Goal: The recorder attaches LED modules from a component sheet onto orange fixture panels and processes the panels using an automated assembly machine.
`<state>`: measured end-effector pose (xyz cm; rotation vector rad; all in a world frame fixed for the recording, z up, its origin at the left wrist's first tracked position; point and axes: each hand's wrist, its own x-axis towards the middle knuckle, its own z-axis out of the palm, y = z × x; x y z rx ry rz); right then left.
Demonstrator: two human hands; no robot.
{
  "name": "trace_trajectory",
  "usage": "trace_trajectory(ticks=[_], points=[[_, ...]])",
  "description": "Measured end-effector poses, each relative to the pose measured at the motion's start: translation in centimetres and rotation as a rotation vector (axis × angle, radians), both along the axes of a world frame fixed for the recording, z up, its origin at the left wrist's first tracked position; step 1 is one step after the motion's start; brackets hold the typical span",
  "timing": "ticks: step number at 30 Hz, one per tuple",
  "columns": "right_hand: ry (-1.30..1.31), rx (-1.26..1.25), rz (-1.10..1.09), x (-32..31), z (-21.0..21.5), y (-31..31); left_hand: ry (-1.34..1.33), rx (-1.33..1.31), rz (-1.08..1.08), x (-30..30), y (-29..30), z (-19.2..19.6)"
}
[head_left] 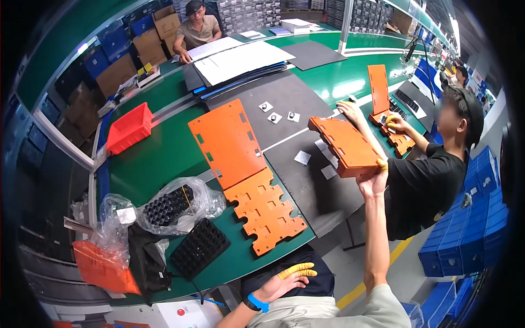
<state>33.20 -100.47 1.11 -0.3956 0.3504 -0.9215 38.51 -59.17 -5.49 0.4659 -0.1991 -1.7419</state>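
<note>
My right hand (pixel 374 181) grips the near corner of an orange slotted folding fixture (pixel 350 143), folded up and raised, tilted, above the dark mat. Small white square pieces (pixel 302 158) show below and beside it; whether some touch the fixture I cannot tell. My left hand (pixel 287 280), with yellow finger covers and a blue wrist strap (pixel 257 303), is held over my lap, fingers stretched out and nothing in them. In front of me another orange fixture (pixel 265 210) lies opened flat, its near half notched with square pockets. Beyond it are several white squares with black round parts (pixel 274 117).
Black pocketed trays (pixel 199 249) and a plastic-bagged tray (pixel 169 205) lie at the left, near a red bin (pixel 130 128). At right, a co-worker (pixel 432 180) handles another orange fixture (pixel 378 90). Across the table, a person (pixel 198 33) sits behind stacked sheets (pixel 240 60).
</note>
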Motion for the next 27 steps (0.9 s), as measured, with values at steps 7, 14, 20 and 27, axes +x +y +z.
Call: trace_trajectory(ticks=[7, 14, 20, 27], points=[[-0.062, -0.017, 0.034, 1.0, -1.5, -4.9, 0.024, 0.015, -0.088, -0.4, -0.3, -3.3], [-0.017, 0.034, -0.030, 1.5, -1.7, -8.5, 0.106, 0.052, -0.127, -1.1, -1.7, -4.7], [0.055, 0.050, -0.005, 2.7, -2.1, -9.5, 0.131, 0.061, -0.139, -0.8, -2.2, -5.6], [0.114, 0.047, 0.011, 2.1, -3.1, -10.6, 0.114, 0.082, -0.140, -0.1, -2.7, -5.5]])
